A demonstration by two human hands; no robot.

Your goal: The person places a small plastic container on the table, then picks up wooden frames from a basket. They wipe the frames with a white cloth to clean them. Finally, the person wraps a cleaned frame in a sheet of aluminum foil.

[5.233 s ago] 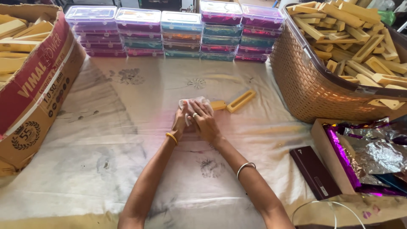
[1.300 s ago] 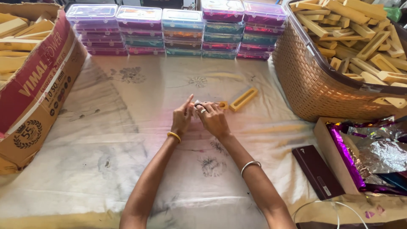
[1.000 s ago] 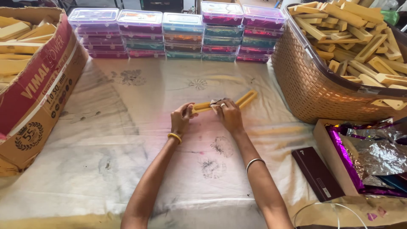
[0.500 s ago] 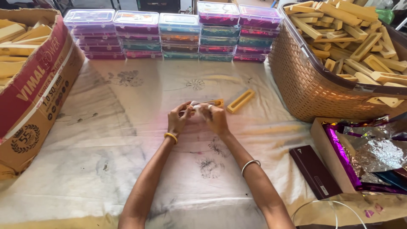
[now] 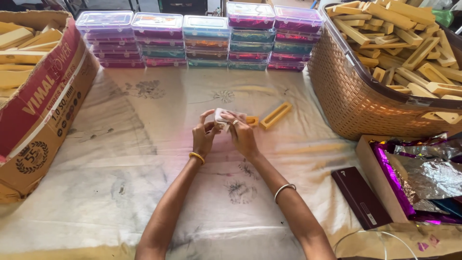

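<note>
Both hands, left hand (image 5: 204,136) and right hand (image 5: 242,135), meet, fingers curled around a white cloth (image 5: 223,115).

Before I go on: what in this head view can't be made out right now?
- Pale item between the left hand and right hand: fingers cover most of it, kind unclear.
- Yellow piece: partly behind the right hand.
- Clear boxes: contents too small.
- Cardboard box and basket: cut by the edges.

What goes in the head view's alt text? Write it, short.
Two hands, left hand and right hand, pinch a small white piece over a stained cloth. Yellow wooden frame beside them; stacked plastic boxes behind, wicker basket to the right.
</note>
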